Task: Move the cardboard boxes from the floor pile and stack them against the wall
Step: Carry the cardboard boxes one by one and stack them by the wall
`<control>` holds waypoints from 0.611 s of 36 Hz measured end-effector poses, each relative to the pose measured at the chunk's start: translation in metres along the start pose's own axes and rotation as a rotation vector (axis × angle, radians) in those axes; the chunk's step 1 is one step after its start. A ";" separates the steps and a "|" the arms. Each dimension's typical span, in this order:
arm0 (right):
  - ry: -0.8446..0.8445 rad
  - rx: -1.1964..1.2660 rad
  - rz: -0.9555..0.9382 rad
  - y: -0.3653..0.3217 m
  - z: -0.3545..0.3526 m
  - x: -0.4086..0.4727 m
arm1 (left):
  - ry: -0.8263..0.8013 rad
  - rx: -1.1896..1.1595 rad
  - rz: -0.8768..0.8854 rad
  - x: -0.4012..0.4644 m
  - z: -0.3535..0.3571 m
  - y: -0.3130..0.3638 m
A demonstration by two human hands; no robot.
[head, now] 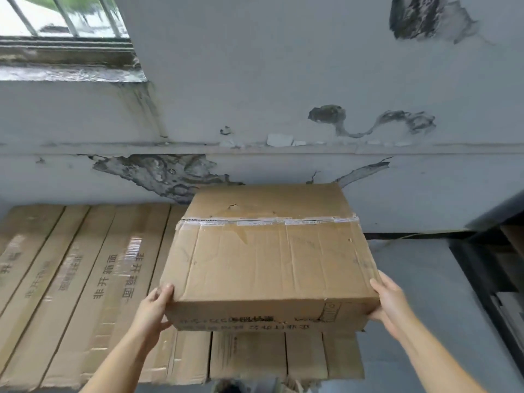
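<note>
A taped brown cardboard box (269,256) is carried in front of me, its far edge close to the grey wall (283,80). My left hand (154,310) grips its near left corner, thumb on top and fingers underneath. My right hand (388,302) grips the near right corner the same way. Beneath the box lie flat cardboard boxes (249,355) stacked on the floor by the wall. Whether the carried box rests on them or hovers above I cannot tell.
Several long flat cartons (85,279) with printed characters lie side by side at the left along the wall. A dark shelf frame (493,279) stands at the right. Grey floor (419,279) shows between them. A barred window (65,21) sits at the upper left.
</note>
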State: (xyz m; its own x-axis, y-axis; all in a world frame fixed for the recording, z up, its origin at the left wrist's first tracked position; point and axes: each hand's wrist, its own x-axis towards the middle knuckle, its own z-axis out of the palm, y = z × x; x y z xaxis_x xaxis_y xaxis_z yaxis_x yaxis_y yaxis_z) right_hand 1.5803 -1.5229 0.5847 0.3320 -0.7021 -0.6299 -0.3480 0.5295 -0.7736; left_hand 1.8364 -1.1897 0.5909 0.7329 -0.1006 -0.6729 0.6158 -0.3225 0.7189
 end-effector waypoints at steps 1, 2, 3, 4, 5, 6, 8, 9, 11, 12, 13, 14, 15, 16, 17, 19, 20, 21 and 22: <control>0.032 -0.011 0.037 0.013 0.003 0.013 | -0.005 0.059 -0.046 0.012 0.005 -0.007; 0.070 -0.027 0.081 0.029 0.004 0.023 | -0.004 0.114 -0.106 0.022 0.010 -0.016; 0.103 -0.042 0.123 0.045 0.003 0.030 | -0.008 0.161 -0.176 0.030 0.014 -0.024; 0.134 -0.053 0.165 0.062 0.002 0.035 | -0.006 0.188 -0.254 0.036 0.017 -0.034; 0.163 -0.074 0.192 0.077 0.000 0.038 | 0.000 0.197 -0.340 0.040 0.019 -0.042; 0.188 -0.100 0.199 0.092 -0.003 0.039 | 0.007 0.179 -0.410 0.043 0.020 -0.052; 0.223 -0.134 0.162 0.113 -0.008 0.043 | -0.005 0.055 -0.468 0.051 0.021 -0.070; 0.229 -0.147 0.153 0.118 -0.009 0.045 | -0.017 -0.032 -0.465 0.053 0.021 -0.076; 0.217 -0.195 0.149 0.125 -0.015 0.053 | -0.025 -0.128 -0.427 0.059 0.021 -0.083; 0.202 -0.213 0.150 0.125 -0.016 0.056 | -0.022 -0.131 -0.405 0.062 0.020 -0.085; 0.194 -0.220 0.154 0.123 -0.017 0.058 | -0.018 -0.124 -0.385 0.064 0.019 -0.085; 0.193 -0.222 0.154 0.122 -0.017 0.062 | -0.015 -0.130 -0.368 0.066 0.019 -0.086; 0.192 -0.224 0.142 0.118 -0.016 0.064 | -0.014 -0.141 -0.356 0.068 0.020 -0.085; 0.191 -0.229 0.123 0.114 -0.014 0.067 | -0.010 -0.149 -0.350 0.070 0.021 -0.085; 0.185 -0.235 0.105 0.109 -0.011 0.070 | -0.008 -0.154 -0.343 0.071 0.024 -0.083; 0.185 -0.239 0.075 0.103 -0.006 0.078 | -0.005 -0.165 -0.323 0.077 0.029 -0.082; 0.191 -0.231 0.062 0.099 -0.004 0.083 | 0.001 -0.176 -0.311 0.080 0.032 -0.081; 0.196 -0.222 0.055 0.096 -0.002 0.088 | 0.009 -0.188 -0.301 0.083 0.035 -0.080; 0.199 -0.215 0.050 0.093 0.000 0.093 | 0.015 -0.203 -0.293 0.086 0.037 -0.079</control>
State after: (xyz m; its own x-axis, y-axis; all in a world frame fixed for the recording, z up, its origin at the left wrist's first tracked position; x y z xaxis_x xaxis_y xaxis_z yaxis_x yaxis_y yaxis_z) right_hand 1.5790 -1.5384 0.4543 0.1387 -0.7686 -0.6245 -0.5447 0.4675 -0.6963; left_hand 1.8404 -1.2078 0.4699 0.5196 -0.0173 -0.8543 0.8445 -0.1417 0.5165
